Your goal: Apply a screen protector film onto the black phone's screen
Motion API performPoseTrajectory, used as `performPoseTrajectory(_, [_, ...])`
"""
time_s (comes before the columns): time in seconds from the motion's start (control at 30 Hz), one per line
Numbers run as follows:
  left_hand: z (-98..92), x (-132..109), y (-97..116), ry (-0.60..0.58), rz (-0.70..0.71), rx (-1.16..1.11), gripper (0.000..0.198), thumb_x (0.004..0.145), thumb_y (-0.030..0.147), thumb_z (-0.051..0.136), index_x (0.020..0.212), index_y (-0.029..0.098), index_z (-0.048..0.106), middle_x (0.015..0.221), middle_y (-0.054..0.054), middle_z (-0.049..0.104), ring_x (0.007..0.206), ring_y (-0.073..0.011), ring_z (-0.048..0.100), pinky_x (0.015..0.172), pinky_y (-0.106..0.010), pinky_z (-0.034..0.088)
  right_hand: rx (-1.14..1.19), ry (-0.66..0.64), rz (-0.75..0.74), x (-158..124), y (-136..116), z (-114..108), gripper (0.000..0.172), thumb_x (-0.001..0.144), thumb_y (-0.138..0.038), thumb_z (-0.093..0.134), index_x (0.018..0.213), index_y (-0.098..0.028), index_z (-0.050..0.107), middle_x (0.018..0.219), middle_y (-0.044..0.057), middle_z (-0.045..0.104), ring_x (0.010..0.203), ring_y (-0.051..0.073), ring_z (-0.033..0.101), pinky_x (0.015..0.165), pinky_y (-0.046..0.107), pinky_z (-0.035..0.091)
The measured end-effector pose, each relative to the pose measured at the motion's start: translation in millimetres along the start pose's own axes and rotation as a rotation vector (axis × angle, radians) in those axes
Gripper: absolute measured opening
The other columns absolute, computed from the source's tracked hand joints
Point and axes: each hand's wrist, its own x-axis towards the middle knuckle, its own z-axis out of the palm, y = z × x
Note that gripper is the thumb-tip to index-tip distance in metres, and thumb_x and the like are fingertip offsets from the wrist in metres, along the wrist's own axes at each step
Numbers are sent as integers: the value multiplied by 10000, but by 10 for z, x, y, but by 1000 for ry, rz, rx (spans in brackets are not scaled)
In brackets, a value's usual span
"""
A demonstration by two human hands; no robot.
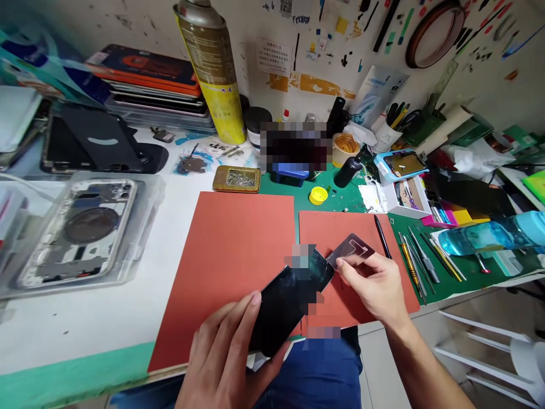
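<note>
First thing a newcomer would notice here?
Probably the two red mats, front and centre. Over them, the left hand holds a black phone and the right hand a thin card by the phone's far end. Next, the tall yellow can at the back, left of centre.

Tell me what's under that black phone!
Parts of the left red mat and right red mat show around the black phone. Its underside and whatever lies directly beneath are covered, so I can't tell.
</note>
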Motion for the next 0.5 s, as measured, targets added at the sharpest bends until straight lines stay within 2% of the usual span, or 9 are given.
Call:
performPoseTrajectory(0.17, [-19,32,24,12,-17,-36,988,879,169,874,1702,129,329,1289,-216,734,1165,-359,677,1001,-510,553,-10,-15,-66,9,-41,-8,122,910,-252,771,803,-224,824,706,13,740,608,146,664,564,262,531])
performPoseTrajectory(0.3, [-20,37,25,19,-14,-43,997,861,155,887,1695,120,343,1284,-218,735,1166,-363,677,1007,-514,555,-74,-26,-98,17,-56,-11,119,913,-248,774,812,-222,832,729,15,750,603,141,667,539,258,512])
performPoseTrajectory(0.5, [-15,39,32,11,-28,-44,981,865,132,874,1693,136,348,1282,-211,737,1159,-360,674,997,-522,562,-116,-63,-94,15,-82,-27,163,946,-270,743,815,-217,823,734,21,738,603,152,657,552,297,514])
